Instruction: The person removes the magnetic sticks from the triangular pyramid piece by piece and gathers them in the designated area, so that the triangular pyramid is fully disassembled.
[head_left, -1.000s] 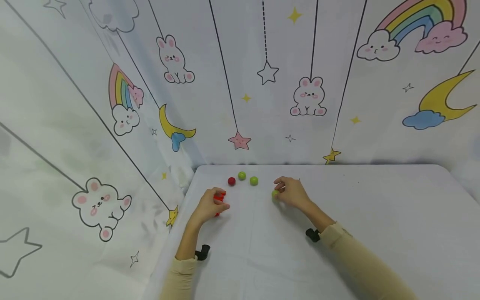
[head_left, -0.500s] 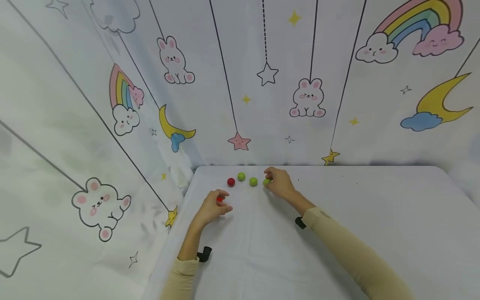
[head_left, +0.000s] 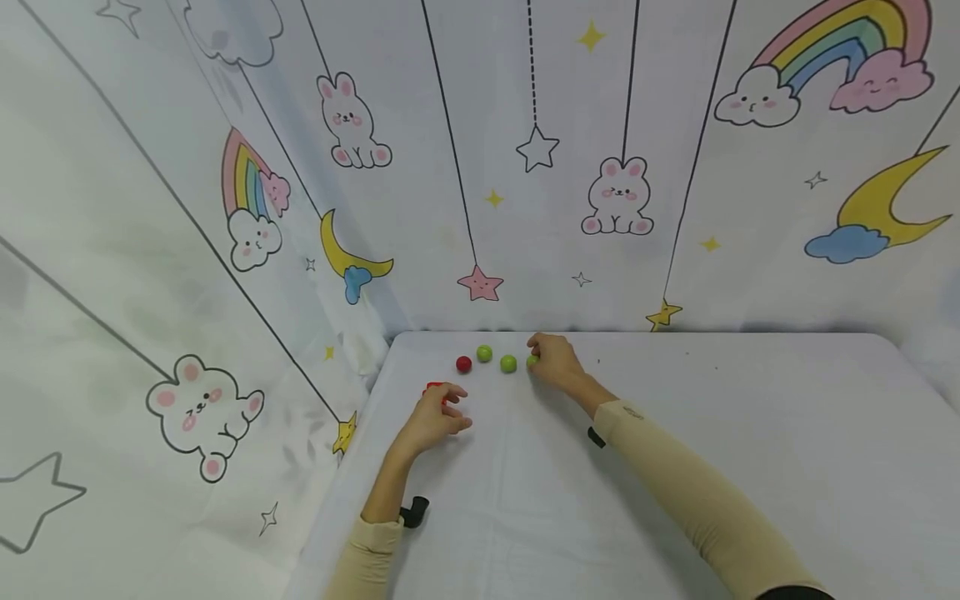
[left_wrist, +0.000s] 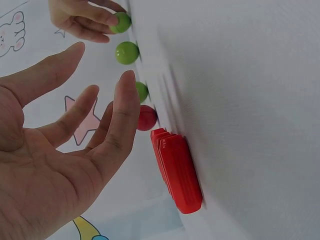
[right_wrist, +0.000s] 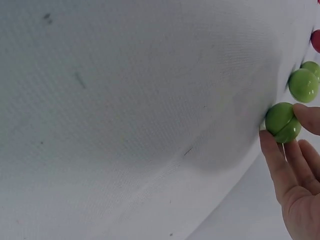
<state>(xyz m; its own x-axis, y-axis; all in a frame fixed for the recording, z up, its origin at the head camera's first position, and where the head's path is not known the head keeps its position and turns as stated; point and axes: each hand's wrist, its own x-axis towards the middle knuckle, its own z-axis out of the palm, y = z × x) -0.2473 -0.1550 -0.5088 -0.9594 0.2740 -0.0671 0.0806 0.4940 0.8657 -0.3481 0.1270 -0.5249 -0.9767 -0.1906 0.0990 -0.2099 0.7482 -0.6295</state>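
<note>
My right hand [head_left: 557,362] pinches a green ball [right_wrist: 283,123] between thumb and fingertips, at the back of the table. The ball has a seam across it and sits at the tabletop. Beside it are a second green ball [head_left: 508,363], a third green ball [head_left: 484,353] and a red ball [head_left: 463,364]. My left hand [head_left: 435,419] is held above the table with its fingers loosely bent and nothing in them. Past those fingers lies a red ridged plastic piece [left_wrist: 179,172], apart from the hand in the left wrist view and partly hidden by it in the head view.
A white cloth covers the table [head_left: 712,467]. Behind it and to the left hang white curtains [head_left: 525,233] printed with rabbits, stars and rainbows. Black wrist-camera mounts [head_left: 415,512] stick out from both forearms.
My right hand has carried the green ball left and back, up to the other balls, and still holds it. My left hand has shifted slightly right, away from the red piece.
</note>
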